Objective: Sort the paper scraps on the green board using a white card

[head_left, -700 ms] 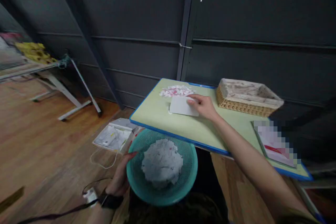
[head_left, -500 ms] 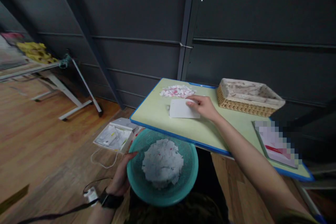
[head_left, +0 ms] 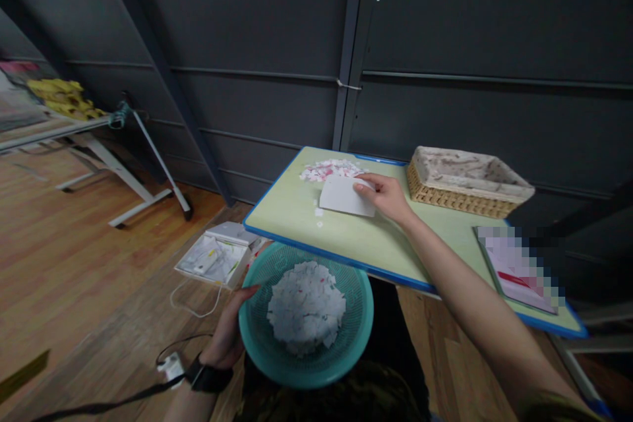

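My left hand (head_left: 231, 330) is wrapped round the left rim of a teal plastic colander (head_left: 363, 336), its thumb over the edge. Inside the colander lies a heap of torn white paper scraps (head_left: 306, 306). Over the table, my right hand (head_left: 386, 196) pinches the right end of a white card (head_left: 341, 196), fingers on top and thumb in front. The card is tilted and slightly bent. Right behind it spreads a pile of pink and white paper bits (head_left: 329, 170); a few small scraps (head_left: 318, 212) lie to the left of the card.
The pale green table (head_left: 284, 211) has a blue edge. On it stand a lined wicker basket (head_left: 459, 201) and, at the right, a flat pinkish folder-like item (head_left: 517, 270). Down on the floor are an open white box (head_left: 212, 260) and a power strip (head_left: 172, 368). Another table (head_left: 54, 128) is at far left.
The card in my right hand has shifted slightly away from me and tilted, uncovering small scraps on the tabletop. My left hand and the colander have stayed put.
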{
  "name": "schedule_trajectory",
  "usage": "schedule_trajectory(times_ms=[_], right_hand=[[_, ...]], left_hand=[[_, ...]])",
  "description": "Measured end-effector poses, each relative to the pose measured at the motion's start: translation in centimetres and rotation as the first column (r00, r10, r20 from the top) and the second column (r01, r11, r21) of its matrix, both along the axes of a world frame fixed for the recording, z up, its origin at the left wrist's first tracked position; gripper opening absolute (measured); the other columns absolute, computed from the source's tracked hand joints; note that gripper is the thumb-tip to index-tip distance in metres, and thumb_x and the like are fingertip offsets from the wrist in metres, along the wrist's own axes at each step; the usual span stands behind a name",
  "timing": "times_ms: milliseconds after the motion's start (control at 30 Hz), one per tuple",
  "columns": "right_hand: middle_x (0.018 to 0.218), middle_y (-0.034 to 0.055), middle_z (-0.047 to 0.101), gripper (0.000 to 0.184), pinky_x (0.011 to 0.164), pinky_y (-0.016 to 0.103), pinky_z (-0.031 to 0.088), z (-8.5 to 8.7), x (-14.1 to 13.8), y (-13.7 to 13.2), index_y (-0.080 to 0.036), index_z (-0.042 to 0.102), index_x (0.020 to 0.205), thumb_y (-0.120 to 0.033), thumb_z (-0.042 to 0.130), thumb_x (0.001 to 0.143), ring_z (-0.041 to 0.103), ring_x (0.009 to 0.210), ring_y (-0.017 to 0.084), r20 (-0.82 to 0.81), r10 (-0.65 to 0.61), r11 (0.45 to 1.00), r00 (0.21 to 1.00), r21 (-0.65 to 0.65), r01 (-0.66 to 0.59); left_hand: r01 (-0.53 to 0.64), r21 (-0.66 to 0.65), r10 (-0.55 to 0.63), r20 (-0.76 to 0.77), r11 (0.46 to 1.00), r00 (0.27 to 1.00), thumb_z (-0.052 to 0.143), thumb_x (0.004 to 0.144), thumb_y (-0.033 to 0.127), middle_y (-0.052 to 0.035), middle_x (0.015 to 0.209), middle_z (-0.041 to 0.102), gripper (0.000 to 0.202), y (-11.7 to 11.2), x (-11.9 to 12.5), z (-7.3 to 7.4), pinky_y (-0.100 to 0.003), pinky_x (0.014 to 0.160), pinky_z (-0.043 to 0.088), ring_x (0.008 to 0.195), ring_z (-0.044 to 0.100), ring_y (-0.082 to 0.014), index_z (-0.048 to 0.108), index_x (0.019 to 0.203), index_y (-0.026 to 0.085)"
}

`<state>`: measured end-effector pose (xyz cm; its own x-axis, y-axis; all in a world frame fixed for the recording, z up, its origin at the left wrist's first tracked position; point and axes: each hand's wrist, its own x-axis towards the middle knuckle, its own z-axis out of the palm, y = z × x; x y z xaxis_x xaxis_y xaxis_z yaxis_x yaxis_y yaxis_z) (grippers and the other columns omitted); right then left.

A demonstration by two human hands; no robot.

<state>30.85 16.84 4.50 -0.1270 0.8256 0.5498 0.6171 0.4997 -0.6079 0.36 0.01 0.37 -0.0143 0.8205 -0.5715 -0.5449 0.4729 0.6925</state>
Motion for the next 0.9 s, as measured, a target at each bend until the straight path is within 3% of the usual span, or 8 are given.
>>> schedule_trajectory(times_ms=[167,300,467,600,767,900], right_hand=[[0.102,0.0061,0.070,0.031,0.080,0.034,0.049,-0.4,-0.3,0.1,-0.019,0.070,0.101,-0.039,0.057,0.081,0.064,0.091,0.022,-0.014,0.098,0.994,0.995,-0.044,-0.098],[0.102,0.0061,0.070,0.033,0.080,0.034,0.048,-0.4,-0.2,0.1,-0.020,0.070,0.102,-0.041,0.057,0.080,0.064,0.090,0.022,-0.023,0.021,1.000,1.000,-0.010,-0.021],[0.105,0.0052,0.070,0.030,0.082,0.032,0.048,-0.2,-0.7,-0.2,-0.020,0.070,0.102,-0.038,0.056,0.081,0.064,0.094,0.021,0.034,0.065,0.997,0.997,-0.030,-0.064],[0.105,0.0054,0.070,0.030,0.082,0.034,0.048,-0.1,-0.9,-0.4,-0.021,0.070,0.103,-0.037,0.056,0.081,0.064,0.093,0.022,0.035,0.016,1.000,0.999,-0.001,-0.016],[0.105,0.0051,0.070,0.031,0.081,0.033,0.048,0.1,-0.6,-0.4,-0.021,0.070,0.103,-0.038,0.055,0.082,0.064,0.092,0.021,0.082,0.040,0.999,0.996,-0.022,-0.038],[0.103,0.0054,0.070,0.030,0.081,0.034,0.048,0.7,0.0,-0.5,-0.021,0.070,0.102,-0.036,0.056,0.081,0.065,0.089,0.022,0.137,-0.046,0.999,0.990,-0.007,0.048]], left_hand=[[-0.012,-0.002,0.012,-0.009,1.000,1.000,0.069,0.064,0.020,-0.0083,0.099,0.076,0.065,-0.1,0.0,-0.2,-0.043,0.082,0.052,0.095,0.068,-0.0317,0.055,0.127,0.019],[0.000,0.001,0.000,-0.005,1.000,1.000,0.069,0.063,0.018,-0.0092,0.103,0.075,0.065,0.0,-0.3,-0.4,-0.043,0.084,0.051,0.097,0.068,-0.0312,0.055,0.127,0.017],[-0.010,0.010,0.010,-0.020,1.000,1.000,0.069,0.065,0.019,-0.0085,0.104,0.075,0.063,-0.1,0.0,-0.2,-0.040,0.086,0.051,0.097,0.068,-0.0296,0.055,0.126,0.017],[-0.007,-0.012,0.007,-0.021,1.000,1.000,0.069,0.065,0.021,-0.0075,0.098,0.076,0.062,-0.2,0.1,-0.2,-0.040,0.082,0.053,0.093,0.069,-0.0293,0.056,0.126,0.017],[0.007,-0.058,-0.008,-0.015,0.998,1.000,0.070,0.064,0.022,-0.0073,0.092,0.078,0.063,-0.2,-0.1,-0.4,-0.040,0.079,0.053,0.087,0.071,-0.0293,0.056,0.126,0.018],[-0.024,-0.047,0.023,-0.021,0.999,1.000,0.067,0.067,0.020,-0.0050,0.092,0.078,0.063,-0.4,0.3,0.2,-0.037,0.085,0.051,0.087,0.071,-0.0255,0.054,0.128,0.019]])
